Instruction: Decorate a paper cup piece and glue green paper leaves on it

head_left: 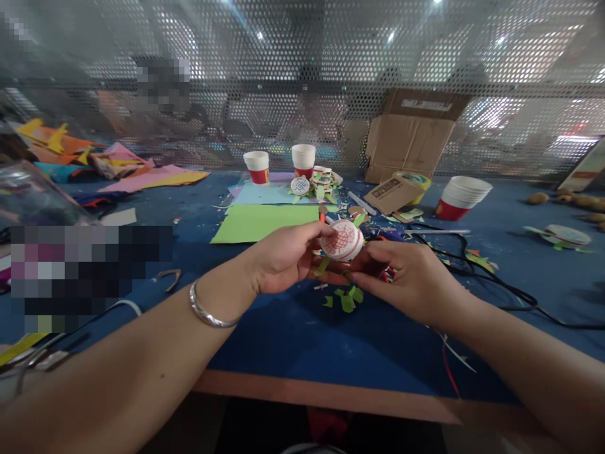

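Between the finger and thumb of my left hand [288,255] is a paper-cup turtle [343,240]: a white cup base with a red drawn pattern and green paper limbs. My right hand [411,274] is closed against the turtle's lower right side, its thumb and finger pinched near a small green bit. What exactly those fingertips grip is partly hidden. Under the hands lie green paper scraps [348,299] on the blue table. Similar finished-looking turtles [322,184] are grouped behind, one with a blue pattern [300,185].
Green paper sheet [265,224] lies left of the turtle. Stacked paper cups [463,198] stand at right, with two more stacks at the back. A tape roll [416,183], cardboard box [411,135], black cable [501,287] and another turtle [567,235] are rightward. Coloured paper [155,178] piles up left.
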